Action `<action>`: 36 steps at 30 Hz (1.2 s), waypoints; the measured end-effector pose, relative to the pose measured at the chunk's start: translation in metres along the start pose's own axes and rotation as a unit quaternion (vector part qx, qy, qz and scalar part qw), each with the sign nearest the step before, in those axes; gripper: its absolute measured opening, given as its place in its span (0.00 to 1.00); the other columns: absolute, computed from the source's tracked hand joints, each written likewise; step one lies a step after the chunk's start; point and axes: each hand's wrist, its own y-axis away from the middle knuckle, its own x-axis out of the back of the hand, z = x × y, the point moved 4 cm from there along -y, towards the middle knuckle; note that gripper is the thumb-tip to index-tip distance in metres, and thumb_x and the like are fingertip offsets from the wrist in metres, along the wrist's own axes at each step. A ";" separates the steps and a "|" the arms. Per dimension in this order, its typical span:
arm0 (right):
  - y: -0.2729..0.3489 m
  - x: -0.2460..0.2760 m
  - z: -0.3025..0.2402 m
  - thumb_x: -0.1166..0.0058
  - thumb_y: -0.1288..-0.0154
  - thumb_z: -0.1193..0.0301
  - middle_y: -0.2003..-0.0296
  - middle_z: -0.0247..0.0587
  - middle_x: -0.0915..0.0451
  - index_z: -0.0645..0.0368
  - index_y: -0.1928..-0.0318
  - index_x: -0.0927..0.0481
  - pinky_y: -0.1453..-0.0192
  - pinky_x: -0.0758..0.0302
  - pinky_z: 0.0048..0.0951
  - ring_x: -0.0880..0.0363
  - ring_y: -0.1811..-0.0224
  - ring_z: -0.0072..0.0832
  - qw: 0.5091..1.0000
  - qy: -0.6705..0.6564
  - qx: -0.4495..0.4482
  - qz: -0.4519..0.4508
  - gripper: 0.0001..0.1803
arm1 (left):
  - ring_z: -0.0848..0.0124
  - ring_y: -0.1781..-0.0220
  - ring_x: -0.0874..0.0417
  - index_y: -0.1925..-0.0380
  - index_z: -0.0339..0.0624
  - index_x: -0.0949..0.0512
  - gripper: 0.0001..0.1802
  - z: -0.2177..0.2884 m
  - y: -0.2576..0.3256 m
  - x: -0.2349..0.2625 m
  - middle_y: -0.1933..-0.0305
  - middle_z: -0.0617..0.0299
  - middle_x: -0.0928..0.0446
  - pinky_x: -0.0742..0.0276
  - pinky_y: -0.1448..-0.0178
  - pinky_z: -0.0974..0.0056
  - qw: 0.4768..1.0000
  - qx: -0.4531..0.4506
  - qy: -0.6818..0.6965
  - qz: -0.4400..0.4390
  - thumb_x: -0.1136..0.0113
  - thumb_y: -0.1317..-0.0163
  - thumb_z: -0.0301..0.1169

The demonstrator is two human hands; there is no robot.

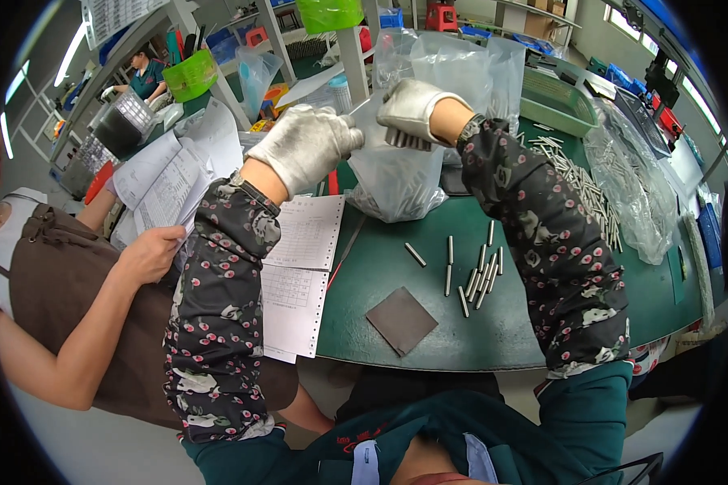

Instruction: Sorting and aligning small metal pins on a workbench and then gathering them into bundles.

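My left hand (309, 149), in a whitish work glove, is closed at the upper left edge of a clear plastic bag (396, 182). Across from it, my gloved right hand (416, 113) is closed at the bag's upper right, fingers curled down. Film stretches between both hands. Metal pins show through the bag's lower part, which rests on the green table (356, 323). Whether pins are also in my right fingers is hard to tell. Several loose metal pins (481, 275) lie nearer me, beside a brown square pad (402, 321).
Printed sheets (295, 279) lie left of the bag. A person (73, 299) at my left holds papers (166, 182). Right of my right arm are a pile of pins (578, 182), crumpled plastic (635, 178) and a green tray (554, 105). More filled bags (461, 69) stand behind.
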 end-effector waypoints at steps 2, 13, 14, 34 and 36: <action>-0.006 -0.006 0.000 0.54 0.45 0.62 0.65 0.53 0.19 0.63 0.66 0.19 0.57 0.23 0.33 0.18 0.62 0.40 0.996 0.088 -0.014 0.009 0.18 | 0.65 0.60 0.19 0.67 0.53 0.22 0.09 -0.002 0.002 -0.005 0.67 0.65 0.22 0.24 0.58 0.61 0.999 -0.028 0.011 0.036 0.44 0.49 0.28; 0.047 0.022 0.012 0.51 0.42 0.59 0.64 0.50 0.18 0.60 0.59 0.19 0.56 0.24 0.34 0.19 0.63 0.43 0.982 0.007 0.046 0.182 0.19 | 0.66 0.56 0.20 0.64 0.52 0.22 0.11 0.011 -0.006 0.003 0.63 0.65 0.23 0.25 0.54 0.60 1.000 -0.010 0.019 0.022 0.45 0.48 0.25; 0.068 0.026 0.000 0.52 0.40 0.62 0.67 0.49 0.18 0.61 0.59 0.20 0.59 0.24 0.33 0.19 0.67 0.40 0.962 0.008 0.114 0.249 0.17 | 0.66 0.56 0.20 0.63 0.51 0.22 0.12 0.008 0.003 0.004 0.62 0.64 0.23 0.25 0.54 0.60 0.999 0.017 0.032 0.000 0.46 0.48 0.25; 0.336 -0.049 -0.019 0.52 0.52 0.67 0.71 0.40 0.23 0.59 0.71 0.27 0.67 0.26 0.33 0.23 0.69 0.33 0.905 0.103 0.390 0.137 0.09 | 0.56 0.40 0.31 0.38 0.37 0.38 0.47 0.201 0.097 0.002 0.42 0.49 0.33 0.33 0.38 0.55 0.955 0.171 0.219 -0.104 0.32 0.58 0.47; 0.320 -0.077 0.016 0.50 0.55 0.69 0.72 0.39 0.23 0.58 0.72 0.26 0.68 0.26 0.34 0.22 0.68 0.35 0.939 0.145 0.295 0.105 0.08 | 0.55 0.38 0.33 0.37 0.35 0.41 0.50 0.206 0.095 -0.008 0.40 0.48 0.34 0.34 0.36 0.55 0.953 0.185 0.210 -0.120 0.32 0.58 0.47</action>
